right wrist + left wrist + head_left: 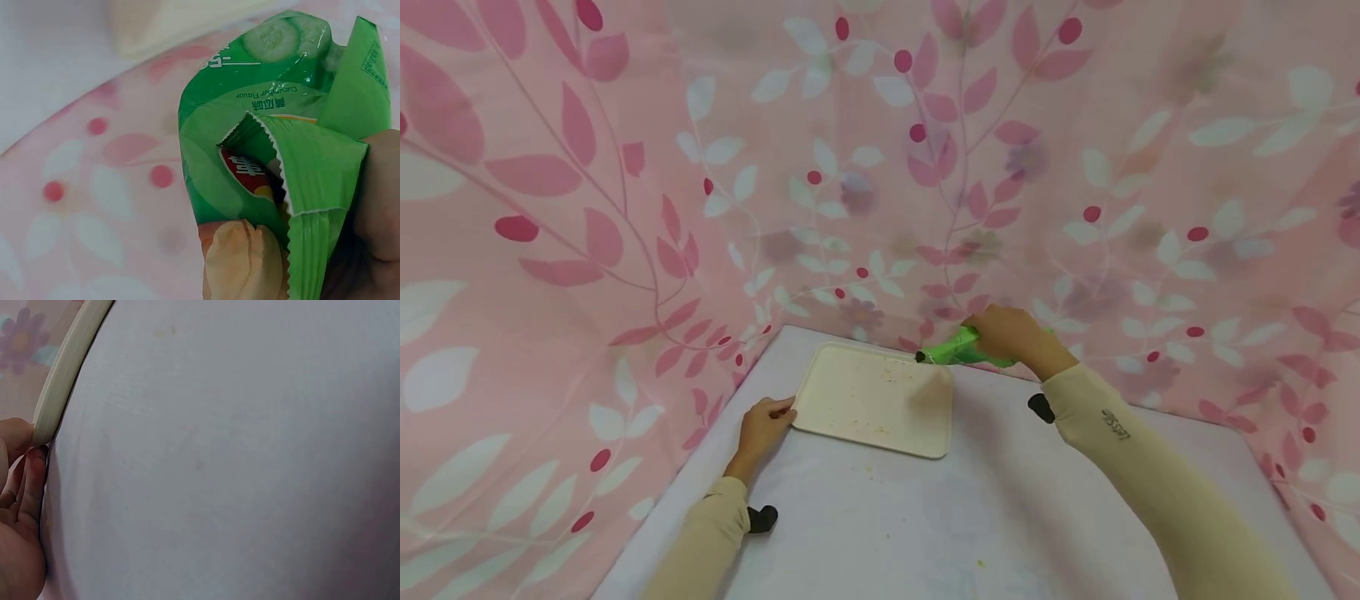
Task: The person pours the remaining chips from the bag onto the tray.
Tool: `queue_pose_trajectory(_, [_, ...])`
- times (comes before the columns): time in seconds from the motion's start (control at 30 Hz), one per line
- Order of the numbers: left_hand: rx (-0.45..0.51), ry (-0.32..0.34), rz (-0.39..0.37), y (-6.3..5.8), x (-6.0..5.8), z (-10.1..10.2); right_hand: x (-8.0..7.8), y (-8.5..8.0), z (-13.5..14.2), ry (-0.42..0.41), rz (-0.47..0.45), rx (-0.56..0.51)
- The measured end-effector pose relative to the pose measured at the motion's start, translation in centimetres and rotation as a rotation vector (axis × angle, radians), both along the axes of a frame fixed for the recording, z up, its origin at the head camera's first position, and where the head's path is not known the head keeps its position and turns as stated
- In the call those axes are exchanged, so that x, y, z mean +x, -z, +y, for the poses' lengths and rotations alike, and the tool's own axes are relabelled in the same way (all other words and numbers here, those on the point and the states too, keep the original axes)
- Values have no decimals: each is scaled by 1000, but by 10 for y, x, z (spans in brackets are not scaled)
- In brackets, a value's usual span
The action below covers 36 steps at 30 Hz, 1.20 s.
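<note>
My left hand (pixel 764 428) pinches the near left corner of a cream rectangular tray (pixel 857 392), thumb on top and fingers beneath. In the left wrist view the tray's rim (pixel 62 375) runs up from that grip. Over the tray's far right part, my right hand (pixel 1009 333) grips a green chip bag (pixel 953 348), its end pointing left. The right wrist view shows this cucumber-flavor bag (pixel 269 81) crumpled, with a torn, jagged opening. Small crumbs (pixel 898 375) are scattered on the tray. Most of the right hand's fingers are hidden behind the bag in that view.
The tray lies on a white-covered table (pixel 880 533) with a few yellow crumbs (pixel 981 564) near its front. Pink leaf-patterned cloth (pixel 880 208) stands close behind the table and along its sides. Each wrist carries a black device (pixel 763 519).
</note>
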State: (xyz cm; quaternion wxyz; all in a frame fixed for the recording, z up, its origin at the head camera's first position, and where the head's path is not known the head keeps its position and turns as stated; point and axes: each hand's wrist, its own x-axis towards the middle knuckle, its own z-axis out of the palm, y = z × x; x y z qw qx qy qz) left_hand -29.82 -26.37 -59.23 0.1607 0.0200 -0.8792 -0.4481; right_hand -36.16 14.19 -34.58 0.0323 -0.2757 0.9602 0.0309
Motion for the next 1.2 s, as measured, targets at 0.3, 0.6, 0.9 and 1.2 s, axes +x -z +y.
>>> queue_pose_trajectory(0.3, [1,-6,-1,6,-1,0,-17,30,-10,32,-16,66])
queue_pose_trajectory(0.6, [7,-40,0,0,3,0,-18,19,-19,45,10,-9])
queue_pose_trajectory(0.9, [12,-23,19,2,2,1,-30,37,-28,56,48,59])
queue_pose_trajectory(1.2, [15,-20,13,1,1,3,-34,38,-29,49,1,11])
